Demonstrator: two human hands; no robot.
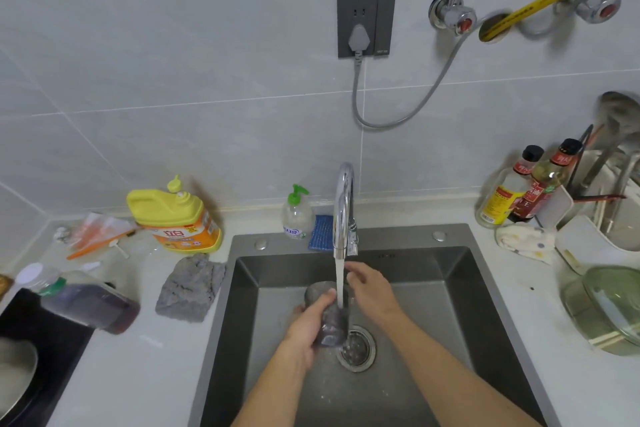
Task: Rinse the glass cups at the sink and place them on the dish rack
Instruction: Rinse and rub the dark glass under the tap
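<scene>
A textured glass cup [330,319] is held tilted over the steel sink [450,291], above the drain [356,347]. My left hand [310,326] grips the cup around its side. Water runs from the chrome tap [343,215] in a stream [339,284] onto the cup. My right hand [369,286] is beside the stream at the cup's far rim, fingers loosely bent and touching the water; whether it holds the rim I cannot tell. The white dish rack [595,236] stands on the counter at the far right with utensils in it.
Yellow detergent jug [173,215], grey cloth [188,289] and a dark bottle [90,305] lie left of the sink. Soap pump [296,215] and blue sponge [320,232] sit behind it. Sauce bottles [519,191], a rag [526,241] and a glass lid [606,308] are at the right.
</scene>
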